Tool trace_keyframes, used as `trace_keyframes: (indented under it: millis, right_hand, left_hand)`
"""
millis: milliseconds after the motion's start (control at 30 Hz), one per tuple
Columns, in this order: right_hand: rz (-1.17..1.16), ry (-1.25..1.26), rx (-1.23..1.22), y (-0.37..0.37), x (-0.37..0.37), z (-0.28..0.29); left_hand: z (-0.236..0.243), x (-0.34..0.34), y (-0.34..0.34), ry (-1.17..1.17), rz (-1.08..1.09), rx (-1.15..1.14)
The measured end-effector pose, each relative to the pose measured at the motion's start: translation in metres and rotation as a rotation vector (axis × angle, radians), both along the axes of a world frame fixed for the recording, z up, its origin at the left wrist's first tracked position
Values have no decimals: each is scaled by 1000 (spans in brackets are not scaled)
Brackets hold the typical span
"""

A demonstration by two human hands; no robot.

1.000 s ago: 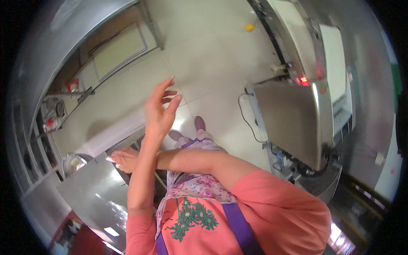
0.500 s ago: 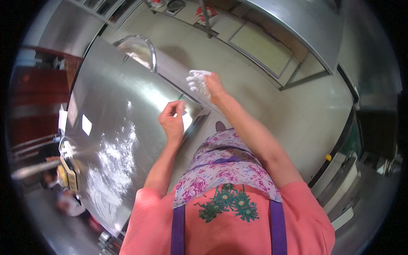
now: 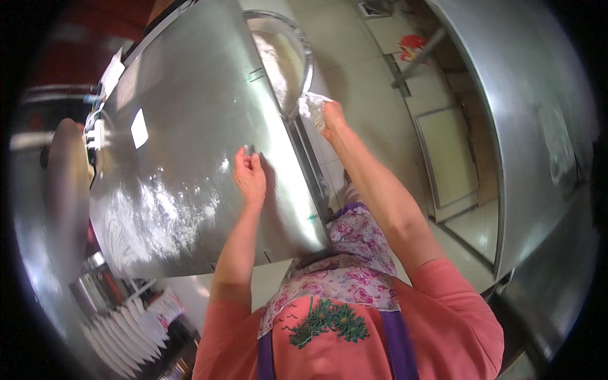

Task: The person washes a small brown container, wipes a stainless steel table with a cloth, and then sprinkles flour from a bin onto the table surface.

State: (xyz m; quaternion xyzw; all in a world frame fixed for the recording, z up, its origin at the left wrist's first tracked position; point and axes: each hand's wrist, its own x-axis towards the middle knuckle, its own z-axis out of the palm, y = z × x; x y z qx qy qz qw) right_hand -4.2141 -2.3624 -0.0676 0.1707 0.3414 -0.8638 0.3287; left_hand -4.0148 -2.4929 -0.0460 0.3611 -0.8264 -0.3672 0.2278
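Note:
My left hand (image 3: pixel 249 177) hovers over the steel table (image 3: pixel 209 88), palm down. Its fingers are loosely bent and apart, with nothing visible in them. A patch of white flour (image 3: pixel 164 218) lies spread on the table to its left. My right hand (image 3: pixel 323 114) is beside the near rim of a large round metal bowl (image 3: pixel 308 57), just past the table's right edge. White powder coats its fingers, which look loosely spread; any flour in the palm cannot be made out. Pale flour (image 3: pixel 272 60) fills part of the bowl.
A white card (image 3: pixel 139 128) lies on the table, and a power strip (image 3: pixel 97 138) sits at its left edge. Stacked white plates (image 3: pixel 120 339) stand at lower left. Another steel table (image 3: pixel 532 114) is on the right, with a red bag (image 3: pixel 413 47) near its leg.
My view has turned, and the bowl and table now sit nearer. My right hand has come up beside the bowl's rim. My left hand is now farther in over the table.

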Motion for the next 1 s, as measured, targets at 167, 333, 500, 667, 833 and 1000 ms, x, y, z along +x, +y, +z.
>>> trace_keyframes:
  millis: [167, 333, 500, 667, 833, 1000]
  right_hand:
    - [346, 493, 715, -79, -87, -74]
    - [870, 1297, 1072, -146, -129, -136]
    - [1285, 1987, 1055, -171, -124, -228]
    - [1488, 2397, 808, -168, -103, -235]
    - [1579, 2666, 733, -156, -115, -227]
    - [1525, 2929, 665, -150, -133, -223]
  left_hand:
    - [-14, -17, 7, -217, -38, -331]
    - [-7, -30, 5, -264, -12, -295]
    - [-11, -25, 0, -257, 4, -295]
    - [5, -17, -7, -379, -84, -102]
    - [6, -18, -7, -266, -60, -114]
    - [12, -23, -4, -191, -40, -199]
